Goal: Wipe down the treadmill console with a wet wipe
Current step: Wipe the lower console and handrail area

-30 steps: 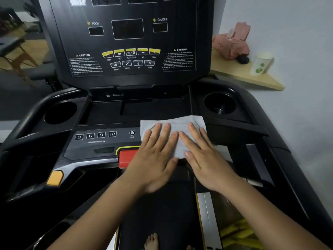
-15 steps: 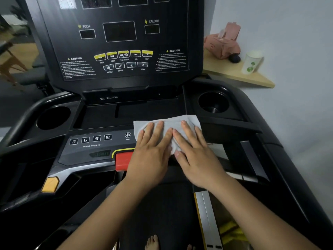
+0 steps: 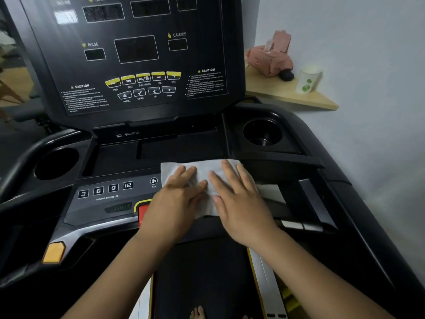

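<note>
Our wipe (image 3: 203, 170) lay spread flat on the console (image 3: 96, 215), on its lower panel, under both palms. Our left hand (image 3: 174, 203) and right hand (image 3: 241, 203) pressed it with straight fingers. Half a second before they had lain side against side; now they had drawn slightly apart, with a strip of wipe showing between them. The wipe had kept its place. Just left of our left fingertips sat the FAN button (image 3: 153, 181), and further left the number keys (image 3: 105, 188) 3, 6, 9, 12 over INCLINE CHOICE. Beyond our fingertips the upright panel (image 3: 57, 65) read PULSE, CALORIE, TIME, CAUTION.

White wipe (image 3: 202, 171); black console (image 3: 138, 54)
</note>
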Tool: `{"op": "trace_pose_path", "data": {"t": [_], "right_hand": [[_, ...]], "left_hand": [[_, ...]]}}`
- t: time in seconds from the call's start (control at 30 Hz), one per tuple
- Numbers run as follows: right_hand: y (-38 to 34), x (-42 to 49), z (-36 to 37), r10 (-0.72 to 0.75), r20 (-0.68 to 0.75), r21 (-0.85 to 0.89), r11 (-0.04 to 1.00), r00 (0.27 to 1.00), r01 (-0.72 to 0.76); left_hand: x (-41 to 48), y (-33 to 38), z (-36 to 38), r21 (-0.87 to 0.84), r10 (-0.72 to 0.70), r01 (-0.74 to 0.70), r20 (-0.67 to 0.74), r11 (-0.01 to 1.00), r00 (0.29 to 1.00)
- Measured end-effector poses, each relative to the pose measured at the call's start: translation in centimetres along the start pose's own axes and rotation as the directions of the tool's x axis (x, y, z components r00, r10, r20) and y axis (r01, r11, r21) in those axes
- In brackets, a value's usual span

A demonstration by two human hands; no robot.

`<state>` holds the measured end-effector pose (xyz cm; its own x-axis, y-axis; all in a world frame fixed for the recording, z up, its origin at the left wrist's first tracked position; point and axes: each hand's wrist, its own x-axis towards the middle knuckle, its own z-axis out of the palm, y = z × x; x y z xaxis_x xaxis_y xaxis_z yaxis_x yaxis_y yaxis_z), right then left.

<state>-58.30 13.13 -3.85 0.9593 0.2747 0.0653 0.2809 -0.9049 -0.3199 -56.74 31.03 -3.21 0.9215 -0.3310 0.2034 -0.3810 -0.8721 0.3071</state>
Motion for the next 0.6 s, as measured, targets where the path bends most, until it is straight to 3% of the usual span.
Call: {"op": "trace_pose_path", "data": {"t": [0.2,0.4,0.6], "right_hand": [[-0.5,1.6,0.6,-0.026,-0.022,-0.146,0.989,0.999,0.023],[-0.8,-2.0,2.0,-0.09,0.004,-0.214,0.973,0.996,0.089],[-0.7,1.9,0.6,-0.137,0.054,-0.184,0.972,0.989,0.145]], "left_hand": [[0.4,-0.8,0.5,0.162,0.063,-0.055,-0.045,0.985,0.997],[-3.2,-0.4,0.0,0.047,-0.03,0.033,-0.073,0.998,0.997],[-1.0,-2.0,-0.3,0.013,-0.069,0.07,-0.088,0.997,0.994]]}}
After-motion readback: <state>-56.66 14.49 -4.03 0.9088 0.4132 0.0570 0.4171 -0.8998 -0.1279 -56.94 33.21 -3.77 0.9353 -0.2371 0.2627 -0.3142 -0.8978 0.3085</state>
